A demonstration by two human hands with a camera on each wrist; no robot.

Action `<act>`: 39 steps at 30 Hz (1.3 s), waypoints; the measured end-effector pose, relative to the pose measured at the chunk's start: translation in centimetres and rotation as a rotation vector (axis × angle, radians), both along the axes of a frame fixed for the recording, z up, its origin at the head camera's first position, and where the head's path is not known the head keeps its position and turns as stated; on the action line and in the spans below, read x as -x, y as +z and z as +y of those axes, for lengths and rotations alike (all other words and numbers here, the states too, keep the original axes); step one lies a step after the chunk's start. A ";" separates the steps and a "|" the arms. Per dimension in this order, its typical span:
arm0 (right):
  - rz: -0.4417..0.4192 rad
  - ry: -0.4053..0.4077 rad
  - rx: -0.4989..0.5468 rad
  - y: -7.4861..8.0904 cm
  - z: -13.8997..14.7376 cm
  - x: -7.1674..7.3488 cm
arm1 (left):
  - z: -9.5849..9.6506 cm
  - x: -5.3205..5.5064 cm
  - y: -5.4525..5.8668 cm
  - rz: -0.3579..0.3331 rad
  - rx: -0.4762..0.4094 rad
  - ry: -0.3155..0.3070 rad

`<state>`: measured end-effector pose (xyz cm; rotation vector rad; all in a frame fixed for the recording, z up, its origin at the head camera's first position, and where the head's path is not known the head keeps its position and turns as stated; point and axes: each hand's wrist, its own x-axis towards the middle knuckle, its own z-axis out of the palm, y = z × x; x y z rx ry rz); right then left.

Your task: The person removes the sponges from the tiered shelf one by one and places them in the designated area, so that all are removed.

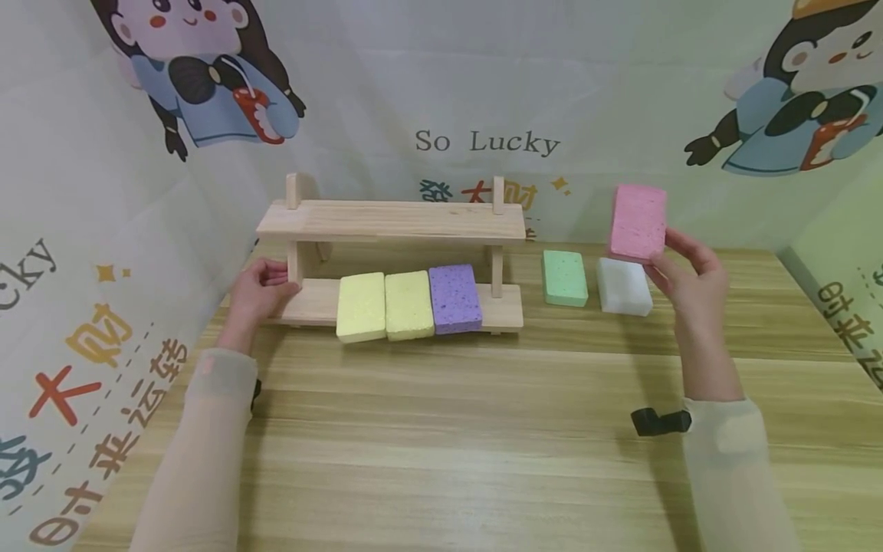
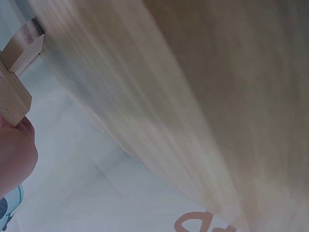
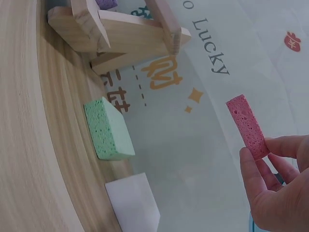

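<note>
My right hand [image 1: 695,280] pinches a pink sponge [image 1: 638,221] by its lower right corner, raised above the table. In the right wrist view the pink sponge [image 3: 246,126] shows its porous edge between thumb and fingers. My left hand [image 1: 258,295] grips the left end of a two-tier wooden rack [image 1: 389,220], at its lower shelf by the upright. On that lower shelf two yellow sponges [image 1: 362,305] and a purple sponge [image 1: 455,299] lean side by side. A green sponge [image 1: 564,277] and a white sponge [image 1: 624,286] stand on the table, right of the rack.
The wood-grain table [image 1: 441,445] stretches in front of the rack. A printed cloth [image 1: 483,92] with cartoon figures and lettering hangs behind and along the sides. The rack's upper shelf holds no sponges.
</note>
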<state>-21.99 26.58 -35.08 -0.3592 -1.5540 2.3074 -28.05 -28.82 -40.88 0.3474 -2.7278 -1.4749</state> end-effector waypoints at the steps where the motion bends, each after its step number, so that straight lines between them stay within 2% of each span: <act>1: 0.002 -0.001 0.009 0.0 0.2 -0.1 | 0.0 0.0 0.0 -0.001 0.000 0.000; 17: -0.022 -0.066 0.044 -0.7 2.9 -0.9 | -0.1 0.1 -0.2 0.009 0.003 0.000; 29: -0.098 -0.102 0.075 -2.0 5.6 -1.4 | 0.0 0.0 -0.1 0.018 0.002 0.007; 39: -0.162 -0.103 0.061 -3.6 7.5 -1.6 | 0.0 0.1 -0.1 0.012 0.009 0.003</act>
